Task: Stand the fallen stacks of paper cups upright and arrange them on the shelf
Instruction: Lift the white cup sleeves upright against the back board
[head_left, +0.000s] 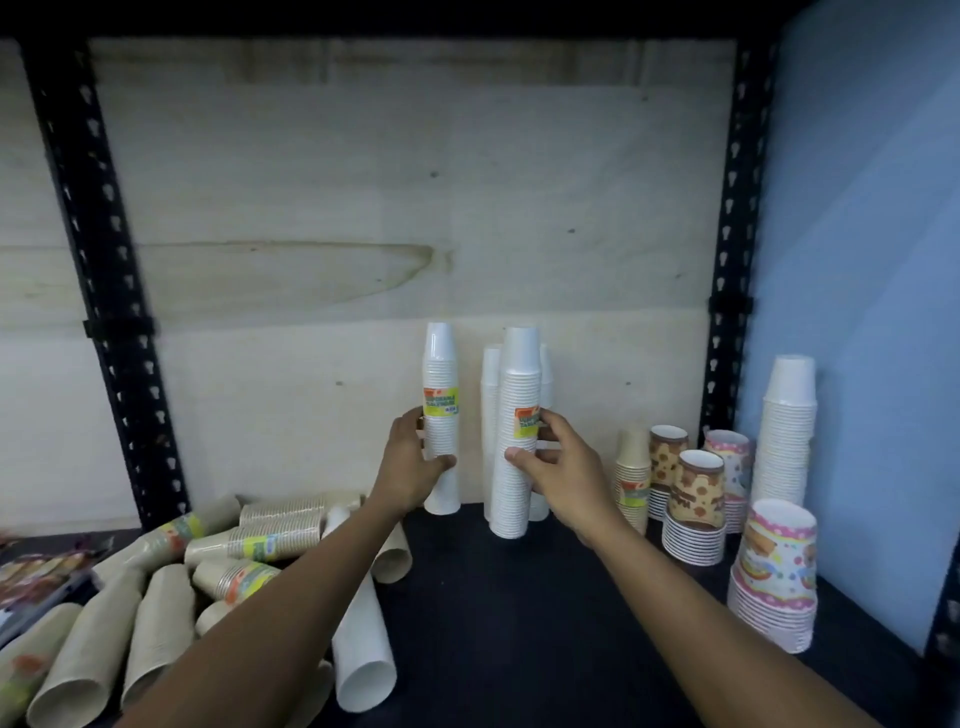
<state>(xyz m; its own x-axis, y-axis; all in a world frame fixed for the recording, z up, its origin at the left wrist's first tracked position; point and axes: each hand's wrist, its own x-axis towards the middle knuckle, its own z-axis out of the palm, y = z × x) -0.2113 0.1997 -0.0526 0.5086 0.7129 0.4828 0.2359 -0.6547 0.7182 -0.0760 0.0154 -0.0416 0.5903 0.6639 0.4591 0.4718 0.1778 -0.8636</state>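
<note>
Left hand (413, 467) is closed as a grip around the mid-height of a tall white cup stack (441, 415), which stands upright with its base on the dark shelf (519, 597) close to the plywood back panel (363, 208), at about 12 o'clock from the viewer. Right hand (556, 462) is closed around a second white stack (517, 431) just to the 3 o'clock side of the first, thumb in front, fingers wrapped behind the label. Two more white stacks stand directly behind it, partly hidden.

At 3 o'clock, further stacks already stand upright: a small kraft stack (632, 478), patterned brown stacks (696, 509), pink patterned stacks (776, 577) and a tall white stack (787, 431) near the blue side wall (857, 260).

At 9 o'clock, a heap of kraft stacks (171, 587) lies fallen, along with one white fallen stack (361, 634) under the left forearm (task is judged roughly half done).

Recommended practice for the step in hand: keep each stack vertical, seat its base flat on the shelf, and slide it back until it sits just beside its neighbours without leaning. Release one hand at a time, checking that the stack stands alone. Tall narrow stacks are likely to topple if nudged, so withdraw the arms clear of the row
</note>
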